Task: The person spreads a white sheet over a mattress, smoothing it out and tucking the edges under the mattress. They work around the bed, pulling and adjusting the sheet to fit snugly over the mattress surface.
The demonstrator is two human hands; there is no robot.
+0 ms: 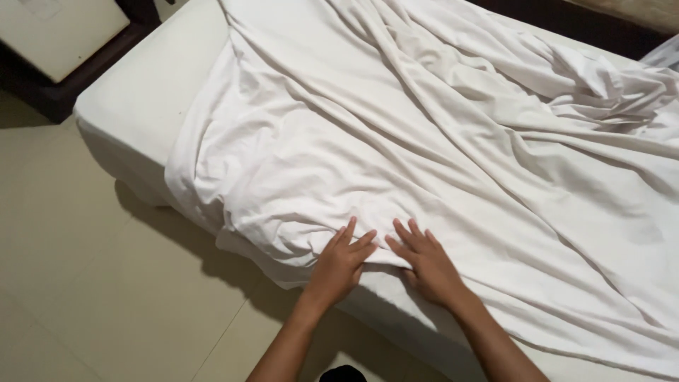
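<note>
A wrinkled white sheet (424, 141) lies spread over a white mattress (141, 92), with long folds running diagonally. My left hand (341, 262) rests flat on the sheet's near edge, fingers spread apart. Right beside it, my right hand (424, 262) presses flat on the same edge, fingers apart too. Neither hand grips the cloth. The two hands almost touch at the fingertips. The sheet's left edge hangs over the mattress side near the corner.
Beige floor tiles (92, 283) lie to the left and in front of the bed. A dark wooden piece of furniture (64, 71) with a pale top stands at the upper left. A dark headboard or frame (594, 21) runs along the far right.
</note>
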